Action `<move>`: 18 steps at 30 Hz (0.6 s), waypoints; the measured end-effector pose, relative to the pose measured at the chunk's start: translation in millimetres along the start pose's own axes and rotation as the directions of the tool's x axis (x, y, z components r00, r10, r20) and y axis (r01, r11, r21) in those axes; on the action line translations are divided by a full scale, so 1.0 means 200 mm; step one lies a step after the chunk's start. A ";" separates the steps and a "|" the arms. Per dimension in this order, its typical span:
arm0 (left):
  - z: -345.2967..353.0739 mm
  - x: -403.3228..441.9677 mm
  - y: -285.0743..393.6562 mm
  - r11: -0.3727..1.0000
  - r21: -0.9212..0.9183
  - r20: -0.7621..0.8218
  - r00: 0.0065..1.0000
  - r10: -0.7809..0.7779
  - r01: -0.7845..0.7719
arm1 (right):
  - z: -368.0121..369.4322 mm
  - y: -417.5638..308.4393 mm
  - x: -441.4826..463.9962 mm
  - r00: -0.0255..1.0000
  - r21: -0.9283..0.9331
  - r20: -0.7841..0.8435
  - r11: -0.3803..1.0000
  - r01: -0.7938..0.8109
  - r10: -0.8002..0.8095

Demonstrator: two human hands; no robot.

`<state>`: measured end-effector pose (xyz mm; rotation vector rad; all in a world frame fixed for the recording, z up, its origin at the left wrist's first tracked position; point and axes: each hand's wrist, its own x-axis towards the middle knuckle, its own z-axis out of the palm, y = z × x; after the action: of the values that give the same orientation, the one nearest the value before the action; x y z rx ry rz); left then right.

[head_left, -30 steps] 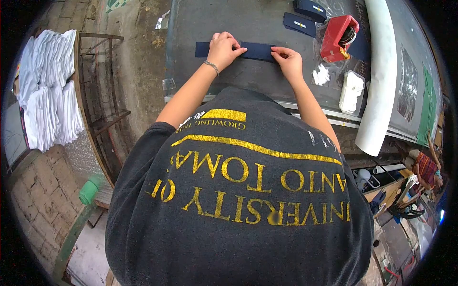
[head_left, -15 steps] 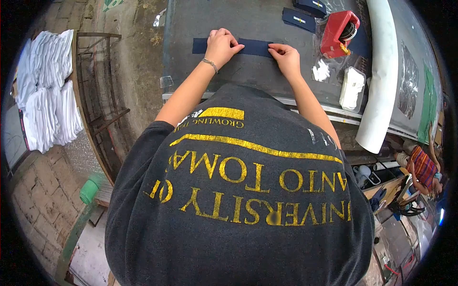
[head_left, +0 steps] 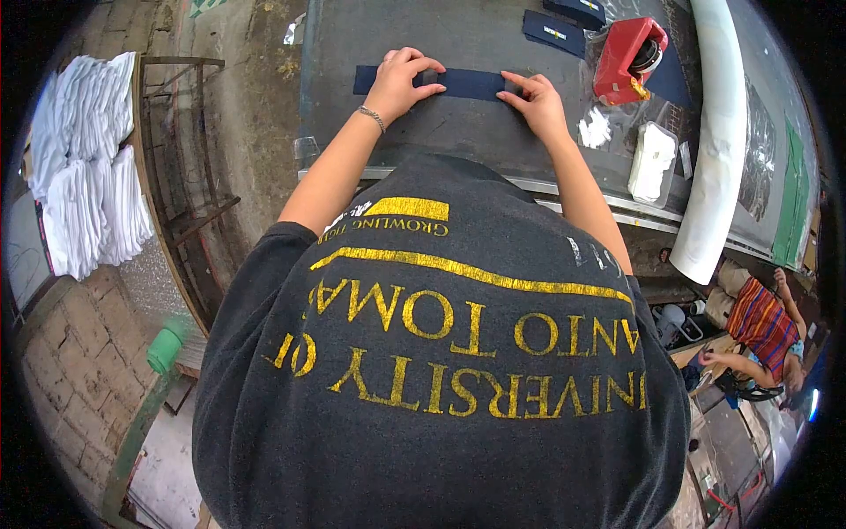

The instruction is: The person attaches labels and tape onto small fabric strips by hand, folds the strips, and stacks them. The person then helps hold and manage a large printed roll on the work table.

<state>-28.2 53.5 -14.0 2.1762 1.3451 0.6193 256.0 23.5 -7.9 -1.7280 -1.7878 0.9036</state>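
Note:
A long dark blue strip (head_left: 473,84) lies flat across the grey table. Over its left part rests my left hand (head_left: 404,82), the bracelet at its wrist, with thumb and forefinger apart at the strip's edges. At the strip's right end is my right hand (head_left: 533,99), its thumb and forefinger spread across the end. Neither hand pinches the fabric. Up and to the right lie a dark blue piece with a small white label (head_left: 553,33) and a stack of similar pieces (head_left: 577,11).
Right of my hands are a red tape dispenser (head_left: 627,62), a tray of white pieces (head_left: 652,163) and a long white roll (head_left: 718,141). Another person (head_left: 762,322) is at the lower right. White garments (head_left: 92,167) lie on a rack at the left.
Thumb and forefinger have parted on both my hands, and my left hand has shifted slightly left. The white roll has moved slightly. The other person has come further into view at the right.

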 end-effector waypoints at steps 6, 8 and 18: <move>0.00 0.02 -0.02 1.000 0.005 0.040 0.999 0.006 -0.006 | -0.02 -0.02 -0.01 0.999 -0.016 0.021 1.000 0.026 -0.025; 0.00 0.02 -0.03 1.000 -0.001 0.070 0.997 -0.010 0.010 | -0.02 -0.02 -0.01 1.000 -0.009 0.018 1.000 0.017 -0.017; -0.03 0.06 -0.03 0.996 -0.039 0.159 0.984 -0.077 0.085 | -0.02 0.00 0.00 1.000 -0.031 0.024 0.999 0.018 -0.017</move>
<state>-31.0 67.3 -11.6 2.0763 1.3160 0.4331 259.4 23.4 -6.0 -1.7247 -1.8387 0.8975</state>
